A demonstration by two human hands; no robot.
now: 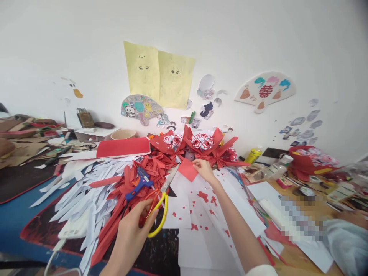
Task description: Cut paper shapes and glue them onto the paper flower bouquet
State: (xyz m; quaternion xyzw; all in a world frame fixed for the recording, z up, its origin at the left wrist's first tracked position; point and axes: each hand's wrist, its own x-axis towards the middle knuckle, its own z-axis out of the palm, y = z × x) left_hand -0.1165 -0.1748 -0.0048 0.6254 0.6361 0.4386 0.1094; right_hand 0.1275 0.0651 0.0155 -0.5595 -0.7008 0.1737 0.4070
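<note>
My left hand (139, 222) is closed round the handles of yellow-and-red scissors (163, 209), whose blades point up and away near a small red paper square (187, 170). The fingers of my right hand (204, 170) pinch that square at its right corner. Beneath both lie white sheets (198, 241) strewn with small red scraps (202, 196). Left of the scissors, a blue glue gun (139, 184) rests on a heap of folded red paper strips (115, 214).
White paper strips (77, 195) and a white power strip (74, 226) lie at the left. Red-wrapped paper flowers (202, 142) line the wall. At the right are a yellow bottle (253, 155), white sheets (266, 191) and another person's sleeve (346, 241).
</note>
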